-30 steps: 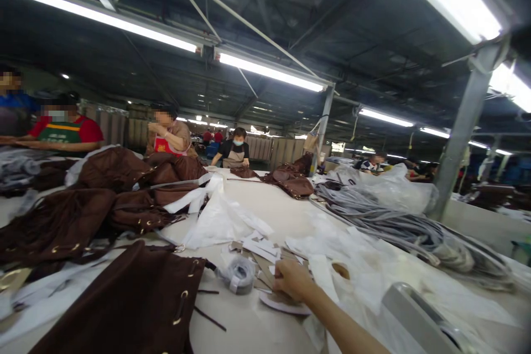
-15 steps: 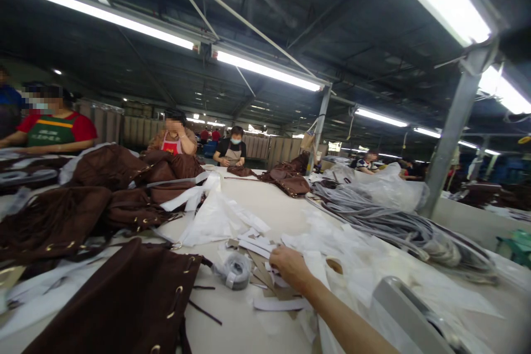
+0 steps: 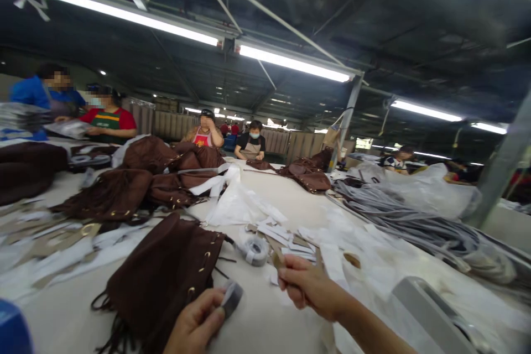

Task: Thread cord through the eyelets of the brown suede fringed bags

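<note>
My right hand (image 3: pixel 309 287) is lifted just above the table, fingers pinched on a thin tan strip (image 3: pixel 277 259) taken from the scattered white and tan pieces (image 3: pixel 286 235). At the bottom edge my left hand (image 3: pixel 194 323) grips a small grey roll of tape (image 3: pixel 231 297) between thumb and fingers. It hovers beside a brown suede bag with gold eyelets (image 3: pixel 166 276). Another grey tape roll (image 3: pixel 255 250) lies on the table between the bag and my right hand.
Piles of brown bags (image 3: pixel 136 177) cover the left of the long white table (image 3: pixel 286 199). Grey cords (image 3: pixel 406 221) and clear plastic (image 3: pixel 418 188) lie at right, near a metal post (image 3: pixel 498 171). A grey metal bar (image 3: pixel 431 315) sits at bottom right. Several people work at the far side.
My right hand has lifted off the scattered pieces with a tan strip. My left hand has come into view holding a tape roll. The view has swung left.
</note>
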{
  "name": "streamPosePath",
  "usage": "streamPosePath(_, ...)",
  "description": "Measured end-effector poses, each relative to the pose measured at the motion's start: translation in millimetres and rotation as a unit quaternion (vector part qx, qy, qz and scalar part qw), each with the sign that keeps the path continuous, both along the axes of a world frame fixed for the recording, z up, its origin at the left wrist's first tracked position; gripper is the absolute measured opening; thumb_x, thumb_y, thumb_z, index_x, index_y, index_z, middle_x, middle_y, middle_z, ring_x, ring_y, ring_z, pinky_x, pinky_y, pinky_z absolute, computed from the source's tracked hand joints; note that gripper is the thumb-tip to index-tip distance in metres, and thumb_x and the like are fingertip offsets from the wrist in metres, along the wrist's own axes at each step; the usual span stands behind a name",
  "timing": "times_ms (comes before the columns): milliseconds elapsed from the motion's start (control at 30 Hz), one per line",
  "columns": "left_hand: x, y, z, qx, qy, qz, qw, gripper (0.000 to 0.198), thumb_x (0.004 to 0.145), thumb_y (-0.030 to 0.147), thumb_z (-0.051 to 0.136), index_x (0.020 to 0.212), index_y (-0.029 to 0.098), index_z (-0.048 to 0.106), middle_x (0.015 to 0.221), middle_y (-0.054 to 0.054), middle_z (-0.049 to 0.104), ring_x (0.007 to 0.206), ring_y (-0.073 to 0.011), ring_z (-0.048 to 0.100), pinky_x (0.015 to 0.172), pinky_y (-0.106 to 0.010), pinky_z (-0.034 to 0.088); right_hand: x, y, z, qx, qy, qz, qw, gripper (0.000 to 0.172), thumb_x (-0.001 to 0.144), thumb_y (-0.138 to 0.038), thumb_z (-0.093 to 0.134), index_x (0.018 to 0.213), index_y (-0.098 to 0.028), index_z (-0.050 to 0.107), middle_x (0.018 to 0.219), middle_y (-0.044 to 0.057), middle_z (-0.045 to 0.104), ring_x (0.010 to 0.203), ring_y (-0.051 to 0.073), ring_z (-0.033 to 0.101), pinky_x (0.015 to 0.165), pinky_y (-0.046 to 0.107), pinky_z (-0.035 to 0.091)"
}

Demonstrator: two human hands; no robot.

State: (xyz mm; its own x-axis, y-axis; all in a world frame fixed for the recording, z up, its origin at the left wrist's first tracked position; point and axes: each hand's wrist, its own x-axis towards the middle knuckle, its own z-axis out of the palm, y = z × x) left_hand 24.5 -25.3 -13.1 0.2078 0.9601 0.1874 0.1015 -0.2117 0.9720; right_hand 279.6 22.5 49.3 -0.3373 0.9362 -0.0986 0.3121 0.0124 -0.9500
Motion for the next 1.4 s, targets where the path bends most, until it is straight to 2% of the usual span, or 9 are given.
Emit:
streamPosePath(67,2.9,-2.1,3.6,-0.024,-0.04,0.003,0.999,0.05,0.071,0.067,0.062,0.076,0.016,0.062,0.077,0.0,0.058,0.072,-0.0147,0.051,0.068,-0.022,0.04,-17.0,-25.3,-9.2,-0.031,0.017,0.033,0.999,0.033,0.076,-0.051,0.053,0.071,-0.02,0.046,0.056,-0.006,0.052,0.036,0.004,0.03,0.037,0.019,0.022)
streamPosePath(200,6.9,-5.6,10.0,-0.092,-0.117,0.012,0.989,0.046,0.067,0.06,0.068,0.077,0.016,0.057,0.064,0.004,0.049,0.06,-0.0106,0.041,0.058,-0.02,0.032,-41.4,-51.9,-25.3,-0.037,0.026,0.038,0.998,0.041,0.075,-0.057,0.054,0.065,-0.018,0.049,0.051,-0.005,0.053,0.041,0.005,0.039,0.042,0.019,0.026)
streamPosePath(367,7.4,-5.4,11.8,-0.114,-0.157,0.036,0.98,0.041,0.069,0.054,0.071,0.074,0.016,0.056,0.063,0.004,0.051,0.058,-0.0094,0.043,0.057,-0.02,0.032,-58.6,-49.6,-47.0,-0.022,0.056,-0.041,0.997,0.039,0.071,-0.054,0.056,0.063,-0.016,0.052,0.052,-0.003,0.056,0.042,0.006,0.043,0.044,0.02,0.028)
streamPosePath(467,7.1,-2.1,10.3,-0.134,-0.187,0.057,0.972,0.046,0.061,0.056,0.076,0.069,0.017,0.054,0.058,0.005,0.05,0.053,-0.0083,0.04,0.051,-0.019,0.029,-67.1,-46.6,-53.8,0.002,0.073,-0.059,0.996,0.04,0.072,-0.056,0.055,0.066,-0.016,0.055,0.047,-0.003,0.055,0.039,0.007,0.041,0.042,0.02,0.026)
streamPosePath(600,3.4,1.8,14.4,-0.164,-0.241,0.08,0.953,0.049,0.052,0.055,0.082,0.067,0.017,0.055,0.052,0.006,0.049,0.046,-0.0061,0.036,0.045,-0.018,0.026,-80.6,-49.5,-49.9,0.038,0.078,-0.085,0.993,0.033,0.075,-0.05,0.054,0.065,-0.019,0.052,0.046,-0.002,0.057,0.038,0.008,0.041,0.04,0.02,0.027)
streamPosePath(767,-2.9,4.5,19.5,-0.177,-0.283,0.05,0.941,0.047,0.052,0.05,0.085,0.069,0.015,0.059,0.052,0.005,0.05,0.046,-0.0057,0.039,0.046,-0.018,0.03,-94.4,-50.0,-35.5,0.081,0.063,-0.125,0.987,0.026,0.078,-0.043,0.052,0.064,-0.02,0.05,0.044,-0.003,0.057,0.036,0.008,0.038,0.038,0.019,0.027)
streamPosePath(1133,5.6,4.0,10.8,-0.15,-0.204,0.061,0.966,0.051,0.055,0.059,0.08,0.065,0.017,0.053,0.047,0.007,0.047,0.044,-0.0058,0.032,0.044,-0.018,0.021,-100.9,-38.8,-35.2,0.101,0.076,-0.11,0.986,0.031,0.079,-0.042,0.056,0.059,-0.019,0.053,0.044,-0.003,0.055,0.037,0.007,0.037,0.039,0.02,0.025)
streamPosePath(1300,8.0,4.7,3.7,-0.109,-0.189,0.063,0.974,0.052,0.055,0.058,0.08,0.063,0.018,0.048,0.055,0.006,0.048,0.052,-0.0081,0.037,0.05,-0.02,0.028,-99.9,-40.6,-37.2,0.062,0.11,-0.085,0.988,0.03,0.072,-0.043,0.059,0.058,-0.018,0.057,0.046,-0.004,0.049,0.04,0.008,0.042,0.038,0.019,0.032)
streamPosePath(1400,9.5,7.1,-0.1,-0.069,-0.165,0.056,0.982,0.052,0.057,0.06,0.079,0.061,0.018,0.047,0.06,0.003,0.05,0.06,-0.0109,0.042,0.057,-0.022,0.033,-94.2,-40.9,-38.9,0.012,0.151,-0.046,0.987,0.027,0.07,-0.043,0.061,0.07,-0.016,0.065,0.061,0.0,0.058,0.058,0.014,0.056,0.042,0.02,0.041)
